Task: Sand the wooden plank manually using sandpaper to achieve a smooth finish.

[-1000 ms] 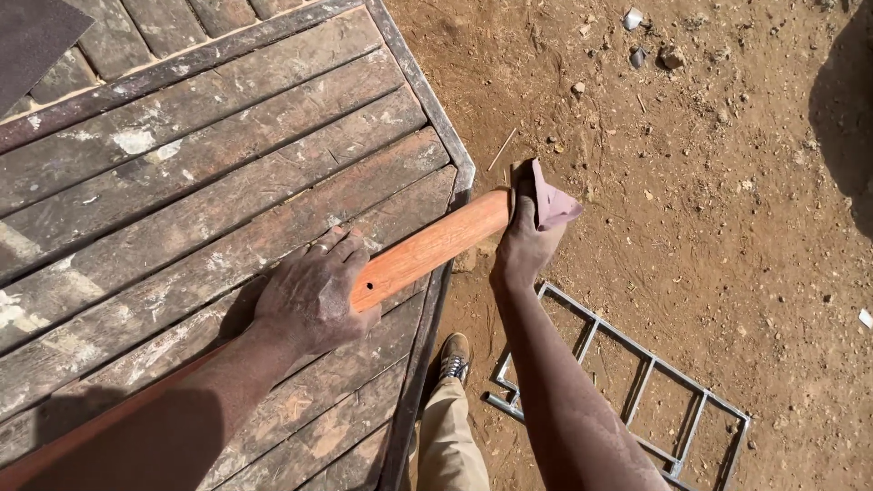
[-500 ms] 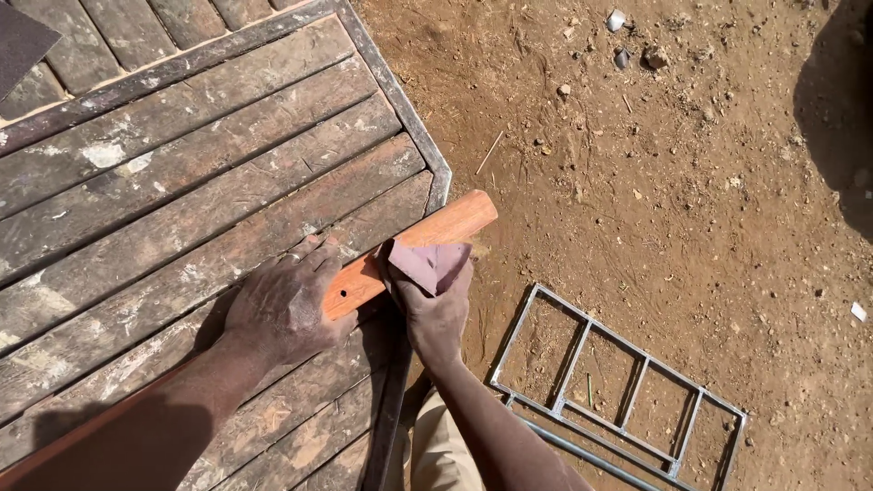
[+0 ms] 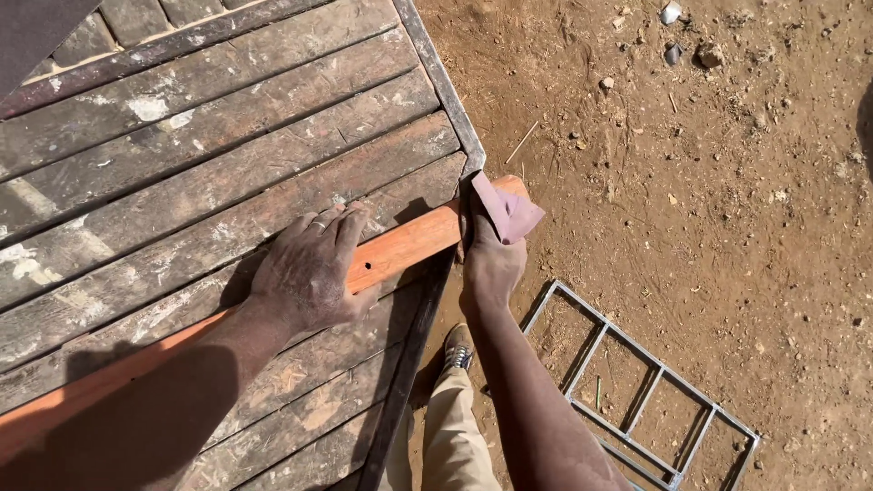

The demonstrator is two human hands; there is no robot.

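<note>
A long reddish-orange wooden bar [image 3: 414, 242] lies across a weathered plank table [image 3: 200, 155], its end sticking out past the table's metal-framed edge. My left hand [image 3: 314, 265] presses flat on the bar, fingers spread over it. My right hand [image 3: 491, 250] grips a folded piece of purplish sandpaper [image 3: 509, 211] against the bar's free end, just beyond the table edge.
Below lies bare brown dirt with small stones [image 3: 682, 45] at the top right. A grey metal ladder-like frame [image 3: 637, 391] rests on the ground at the lower right. My leg in beige trousers and a shoe [image 3: 457, 345] stand beside the table edge.
My right hand with the sandpaper slid inward along the bar toward my left hand, then back out to the bar's free end. My left hand stayed pressed on the bar.
</note>
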